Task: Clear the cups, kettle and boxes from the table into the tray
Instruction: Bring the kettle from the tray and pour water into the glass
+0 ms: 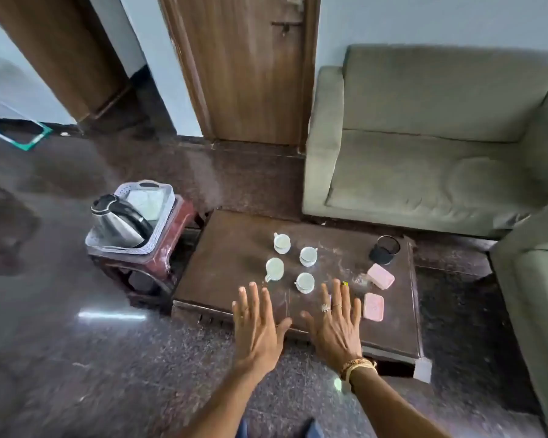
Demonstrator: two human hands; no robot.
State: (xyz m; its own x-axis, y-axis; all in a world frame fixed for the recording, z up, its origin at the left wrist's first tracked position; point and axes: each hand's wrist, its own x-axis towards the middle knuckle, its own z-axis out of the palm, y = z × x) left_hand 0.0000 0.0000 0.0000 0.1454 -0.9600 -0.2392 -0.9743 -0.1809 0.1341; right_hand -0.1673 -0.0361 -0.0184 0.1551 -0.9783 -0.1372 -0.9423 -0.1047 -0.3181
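— While the kettle [121, 222] sits in the tray [166, 213] left of the bench [234, 241], four cups [305, 281] and two pink boxes [380, 276] wait on it.

— Left hand [257, 324] and right hand [336, 327] hover over its near edge, fingers [253, 295] spread, holding nothing. Cups look next, I'd say: gentle grip needed.

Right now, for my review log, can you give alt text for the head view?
The left hand and right hand are spread open over the near edge of a low brown table holding four white cups, two pink boxes and a black pot. The kettle sits in a white tray on a red stool at the left.
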